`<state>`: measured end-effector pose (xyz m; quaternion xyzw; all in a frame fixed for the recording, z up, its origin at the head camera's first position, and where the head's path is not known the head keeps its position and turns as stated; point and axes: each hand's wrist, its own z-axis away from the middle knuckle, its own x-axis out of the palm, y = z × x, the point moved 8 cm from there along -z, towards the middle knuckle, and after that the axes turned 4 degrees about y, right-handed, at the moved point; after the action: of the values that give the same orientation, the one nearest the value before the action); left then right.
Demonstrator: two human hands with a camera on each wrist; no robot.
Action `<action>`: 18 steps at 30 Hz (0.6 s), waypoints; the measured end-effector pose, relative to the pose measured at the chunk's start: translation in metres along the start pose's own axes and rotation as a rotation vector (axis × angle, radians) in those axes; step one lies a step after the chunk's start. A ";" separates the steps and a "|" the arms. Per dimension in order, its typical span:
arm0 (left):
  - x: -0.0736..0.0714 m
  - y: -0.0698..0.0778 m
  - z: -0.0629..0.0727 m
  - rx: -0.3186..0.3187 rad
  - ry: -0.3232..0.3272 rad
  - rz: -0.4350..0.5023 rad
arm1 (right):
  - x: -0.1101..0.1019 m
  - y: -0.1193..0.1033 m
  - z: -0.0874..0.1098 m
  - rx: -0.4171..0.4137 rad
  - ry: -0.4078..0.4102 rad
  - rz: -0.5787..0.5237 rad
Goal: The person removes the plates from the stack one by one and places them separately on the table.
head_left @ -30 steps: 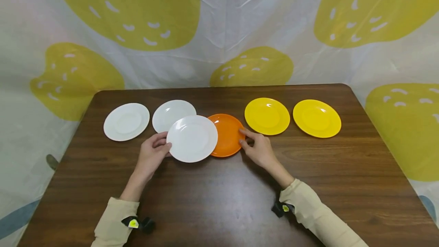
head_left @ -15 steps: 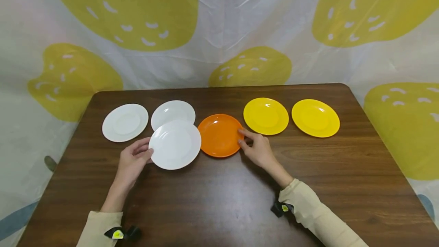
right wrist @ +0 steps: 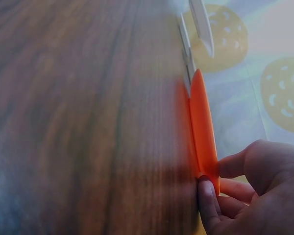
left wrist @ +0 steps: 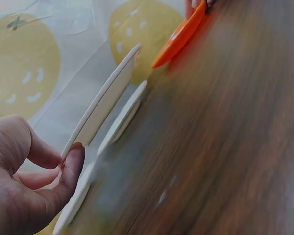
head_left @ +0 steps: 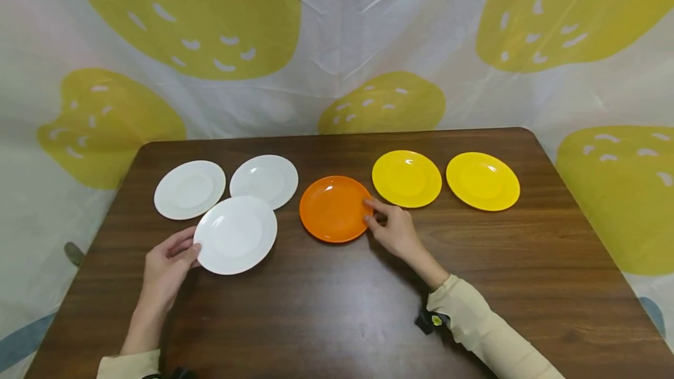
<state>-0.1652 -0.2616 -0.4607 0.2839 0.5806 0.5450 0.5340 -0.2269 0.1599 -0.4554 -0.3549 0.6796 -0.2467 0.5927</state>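
A white plate (head_left: 236,235) is pinched at its left rim by my left hand (head_left: 167,268), thumb on top and fingers beneath. In the left wrist view that white plate (left wrist: 104,98) is raised off the wood, above the other white plates. My right hand (head_left: 396,228) pinches the right rim of an orange plate (head_left: 334,209) at the middle of the table. Seen from the right wrist, the orange plate (right wrist: 203,127) sits low at the tabletop, its rim between thumb and fingers.
Two white plates, one at far left (head_left: 189,189) and one beside it (head_left: 265,177), lie along the back of the brown wooden table (head_left: 326,320). Two yellow plates (head_left: 406,179) lie at the back right. A fruit-patterned cloth (head_left: 337,45) hangs behind.
My left hand has carried the white plate leftward and nearer to me, away from over the orange plate, which now shows whole. The right hand keeps its grip in the same place.
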 end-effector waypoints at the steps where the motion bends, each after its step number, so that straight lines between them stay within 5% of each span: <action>1: -0.004 -0.002 0.001 -0.010 0.016 0.011 | 0.000 0.000 0.000 0.000 0.001 0.001; 10: -0.045 -0.024 0.008 -0.102 0.149 0.033 | 0.001 -0.001 0.002 0.003 -0.008 0.004; 18: -0.065 -0.041 0.014 -0.168 0.231 0.081 | -0.001 0.002 0.003 0.033 0.000 -0.005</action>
<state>-0.1247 -0.3269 -0.4770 0.1970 0.5786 0.6419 0.4631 -0.2246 0.1622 -0.4567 -0.3468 0.6747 -0.2593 0.5977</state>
